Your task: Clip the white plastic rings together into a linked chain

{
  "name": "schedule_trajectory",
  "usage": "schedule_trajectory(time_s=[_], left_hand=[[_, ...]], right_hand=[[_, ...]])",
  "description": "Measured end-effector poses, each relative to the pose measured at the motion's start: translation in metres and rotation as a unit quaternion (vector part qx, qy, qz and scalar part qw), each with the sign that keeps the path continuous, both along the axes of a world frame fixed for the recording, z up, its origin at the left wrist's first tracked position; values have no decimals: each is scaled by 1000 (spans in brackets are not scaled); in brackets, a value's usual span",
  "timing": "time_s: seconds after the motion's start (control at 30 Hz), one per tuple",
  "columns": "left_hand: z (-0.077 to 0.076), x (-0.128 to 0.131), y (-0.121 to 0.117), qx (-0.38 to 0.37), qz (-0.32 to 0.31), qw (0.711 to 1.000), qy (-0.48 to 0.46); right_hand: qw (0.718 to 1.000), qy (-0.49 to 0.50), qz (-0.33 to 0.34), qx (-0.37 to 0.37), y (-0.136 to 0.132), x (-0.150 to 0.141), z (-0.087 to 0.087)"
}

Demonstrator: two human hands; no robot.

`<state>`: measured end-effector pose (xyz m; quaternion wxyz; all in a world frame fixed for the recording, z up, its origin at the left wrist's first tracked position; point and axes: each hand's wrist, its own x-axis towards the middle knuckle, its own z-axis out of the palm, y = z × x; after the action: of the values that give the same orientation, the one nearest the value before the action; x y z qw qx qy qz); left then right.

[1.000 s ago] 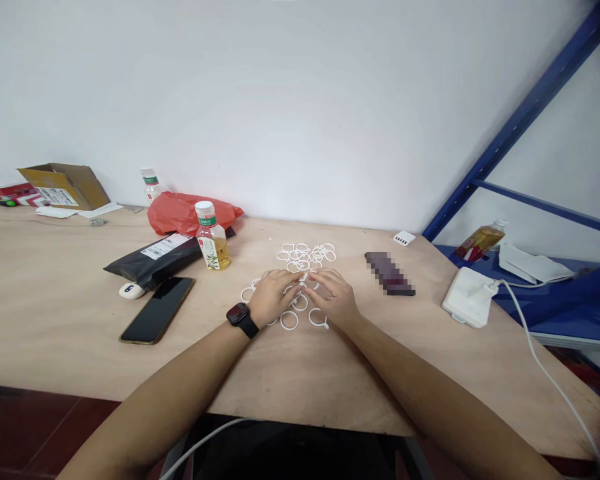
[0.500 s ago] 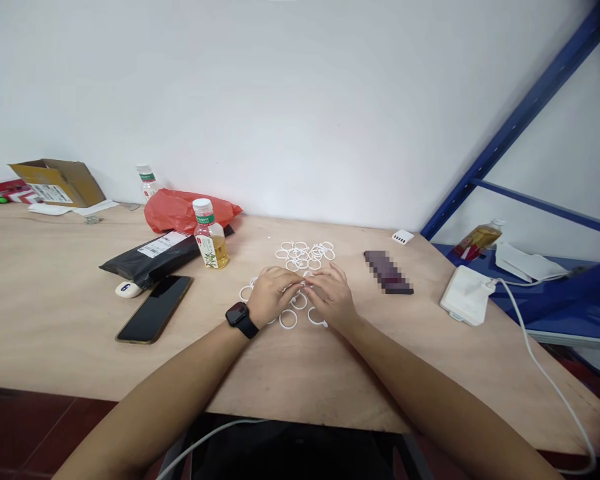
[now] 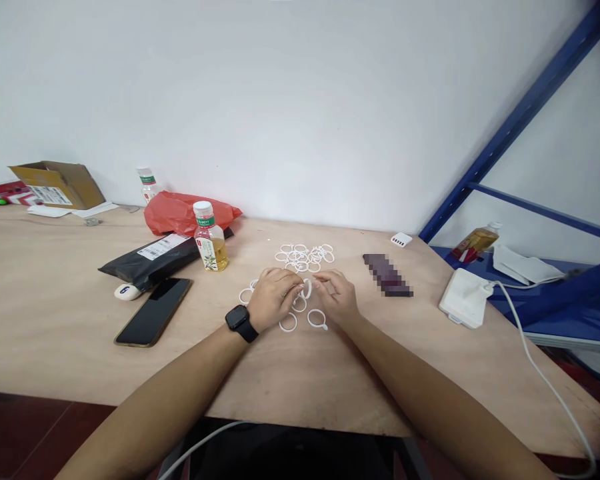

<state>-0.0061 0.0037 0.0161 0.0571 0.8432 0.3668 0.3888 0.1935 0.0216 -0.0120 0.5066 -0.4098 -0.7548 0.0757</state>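
Between my hands a white plastic ring (image 3: 307, 289) stands on edge, pinched at the fingertips of my left hand (image 3: 276, 297). My left wrist wears a black watch. Just right of that ring, my right hand (image 3: 339, 297) has its thumb and forefinger drawn together; anything between them is too small to make out. Below the hands lie a loose white ring (image 3: 288, 323) and a white ring with a small tab (image 3: 317, 319). A pile of similar white rings (image 3: 300, 254) lies beyond my hands. More rings show partly behind my left hand.
On the left are a black phone (image 3: 155, 312), a white earbud case (image 3: 127, 292), a black parcel bag (image 3: 145, 265), a drink bottle (image 3: 211, 243) and a red plastic bag (image 3: 180, 212). To the right lie a blurred dark object (image 3: 387, 275) and a white power adapter (image 3: 465, 298) with its cable.
My hands have moved slightly apart, the right one drawing back to the right. The white ring between them now shows. The tabbed ring by my right hand is more fully visible.
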Motion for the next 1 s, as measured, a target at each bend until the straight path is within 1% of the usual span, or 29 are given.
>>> schedule_trajectory(time_s=[0.07,0.1,0.17,0.23,0.33,0.4,0.47,0.67,0.73,0.8,0.9,1.0], left_hand=[[0,0,0,-4,4,1000,-8],[0,1,0,-6,5,1000,-13],[0,1,0,-9,8,1000,-21],[0,1,1,-12,9,1000,-23],[0,1,1,-9,10,1000,-21],[0,1,1,-6,11,1000,-20],[-1,0,1,-8,14,1000,-21],[-8,-1,7,-15,38,996,-80],[-10,-2,9,-25,38,997,-67],[-12,-3,10,-42,36,998,-26],[-13,-2,10,-71,45,996,33],[-14,-2,9,-81,68,993,43]], right_hand=[[999,4,-40,-35,13,10,-6],[997,-16,-50,-54,20,15,-10],[990,-87,-64,-92,32,22,-18],[977,-152,-87,-124,41,26,-25],[960,-225,-104,-134,44,24,-32],[951,-260,-103,-134,42,22,-32],[946,-274,-103,-137,40,20,-31],[945,-254,-129,-161,34,20,-20],[945,-251,-134,-164,33,20,-19],[949,-237,-136,-159,34,22,-19],[967,-174,-129,-132,34,23,-18],[991,-96,-73,-65,28,20,-14]])
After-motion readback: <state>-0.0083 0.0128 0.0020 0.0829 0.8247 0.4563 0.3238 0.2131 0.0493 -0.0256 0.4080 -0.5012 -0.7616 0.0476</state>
